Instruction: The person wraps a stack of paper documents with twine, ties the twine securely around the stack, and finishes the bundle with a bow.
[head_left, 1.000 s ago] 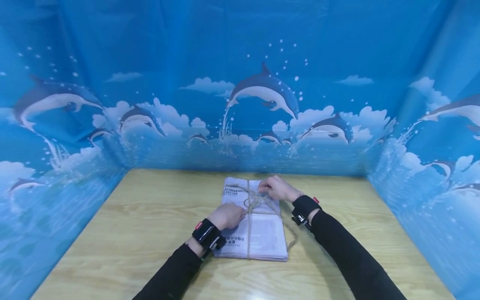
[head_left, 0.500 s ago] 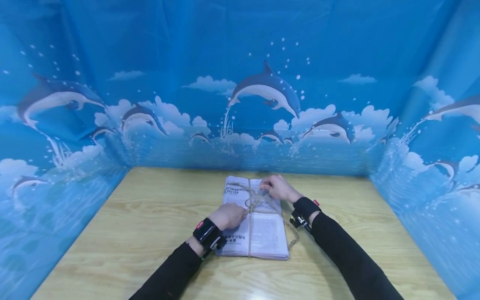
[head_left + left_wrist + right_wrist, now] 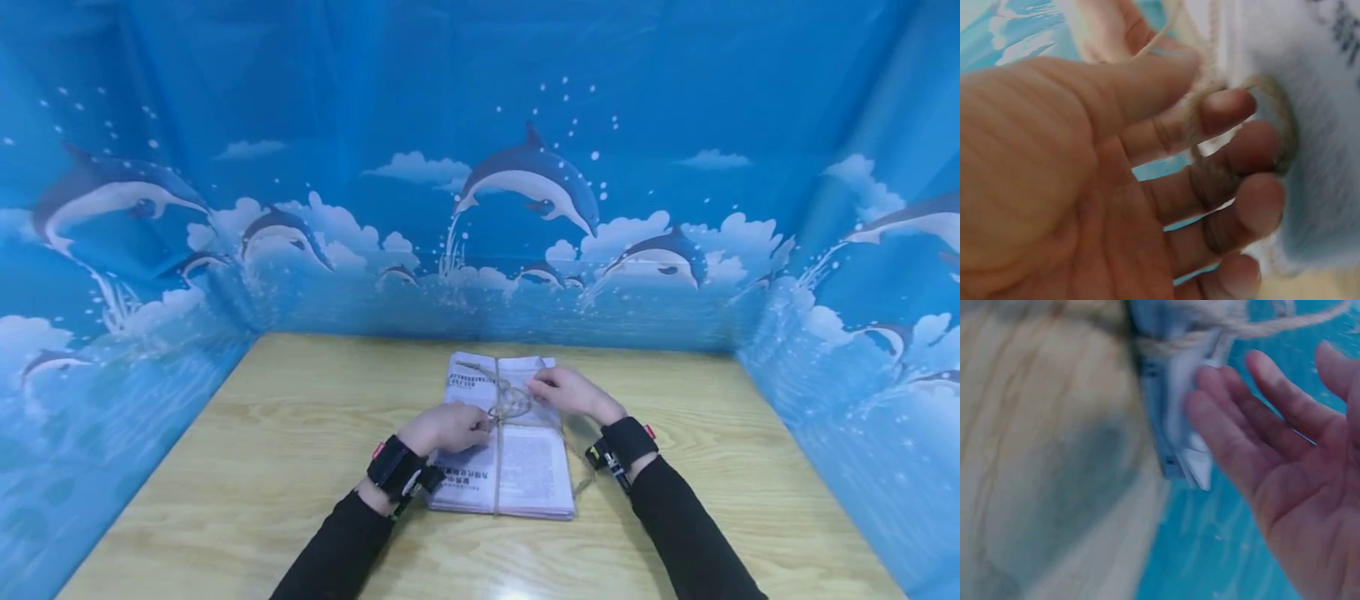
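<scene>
A stack of folded newspapers lies on the wooden table, bound crosswise with twine. A bow sits where the strands cross. My left hand is at the bow's left side. In the left wrist view its thumb stands apart from loosely bent fingers, and a round twine loop overlaps the index and middle fingers. At the bow's right, my right hand hovers by the stack's edge. The right wrist view shows its fingers relaxed, thumb apart, nothing between them.
The wooden table is bordered at the back and sides by a blue dolphin-print curtain. A loose twine tail hangs off the stack's right side, under my right wrist.
My right hand has moved right and toward me, off the twine it was pinching. My left hand has drawn slightly left, with its fingers loosened at the loop. The stack stays put.
</scene>
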`<state>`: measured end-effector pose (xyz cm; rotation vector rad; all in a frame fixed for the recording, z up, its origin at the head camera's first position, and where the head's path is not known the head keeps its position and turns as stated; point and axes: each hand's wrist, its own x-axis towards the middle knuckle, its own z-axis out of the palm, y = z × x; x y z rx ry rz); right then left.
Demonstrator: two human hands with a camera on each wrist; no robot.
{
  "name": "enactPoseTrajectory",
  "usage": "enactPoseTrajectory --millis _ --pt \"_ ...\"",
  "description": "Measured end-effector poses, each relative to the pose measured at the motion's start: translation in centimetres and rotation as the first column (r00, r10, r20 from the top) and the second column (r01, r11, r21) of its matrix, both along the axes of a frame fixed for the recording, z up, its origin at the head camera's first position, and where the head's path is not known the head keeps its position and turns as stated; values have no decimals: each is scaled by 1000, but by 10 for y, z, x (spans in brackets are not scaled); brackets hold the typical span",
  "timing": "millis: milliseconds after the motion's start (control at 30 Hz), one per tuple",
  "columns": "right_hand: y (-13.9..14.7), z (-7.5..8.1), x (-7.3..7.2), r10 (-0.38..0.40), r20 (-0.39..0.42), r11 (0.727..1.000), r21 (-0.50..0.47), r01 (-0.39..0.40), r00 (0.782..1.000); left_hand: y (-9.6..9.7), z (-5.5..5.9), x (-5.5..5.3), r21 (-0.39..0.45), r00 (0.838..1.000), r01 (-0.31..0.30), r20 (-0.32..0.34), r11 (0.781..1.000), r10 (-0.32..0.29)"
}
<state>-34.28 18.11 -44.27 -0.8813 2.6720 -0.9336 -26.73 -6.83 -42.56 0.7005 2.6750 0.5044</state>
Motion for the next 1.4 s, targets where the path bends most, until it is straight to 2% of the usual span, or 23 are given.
enactPoseTrajectory --millis 133,233,333,533,633,733,800,933,1000,1033,1067,1133,1233,1300,1400 --pt "3 5 13 13 54 999 32 -14 998 -12 9 3 47 996 13 -91 999 -9" --pt "7 4 21 44 77 998 33 -46 996 -23 9 3 38 980 25 -200 999 -17" --pt "11 -1 26 90 66 995 26 -92 994 -33 8 4 29 971 20 -239 999 -12" --pt "19 -7 32 175 -46 983 63 -172 983 -45 0 6 57 970 80 -236 995 -65" --pt "22 -9 32 145 -113 989 57 -139 983 -47 1 1 115 968 82 -247 990 -51" --pt "25 -5 32 70 -188 997 35 -65 980 -45 4 -5 162 965 52 -262 985 -8" --pt "26 -2 33 32 -270 999 30 -25 962 -42 6 -8 167 966 44 -258 985 1" --pt "26 4 34 -9 -462 998 53 38 887 -31 7 -17 148 973 51 -231 988 -16" --pt "27 4 34 -16 -518 995 76 64 855 -24 7 -22 145 977 56 -213 988 -24" --pt "27 4 34 -16 -524 993 89 74 851 -21 7 -25 143 979 58 -204 988 -28" --pt "28 4 35 -14 -519 991 105 80 855 -19 7 -28 133 980 56 -198 989 -28" --pt "30 3 35 2 -478 988 136 72 878 -14 6 -34 117 986 49 -165 992 -29" --pt "31 3 36 59 -418 983 180 20 907 -9 1 -42 79 991 35 -130 996 -25" --pt "32 3 36 86 -401 981 193 -8 912 -6 -3 -47 62 994 31 -105 998 -24" --pt "33 2 35 88 -394 981 193 -11 915 -2 -7 -52 17 993 28 -115 999 -26"
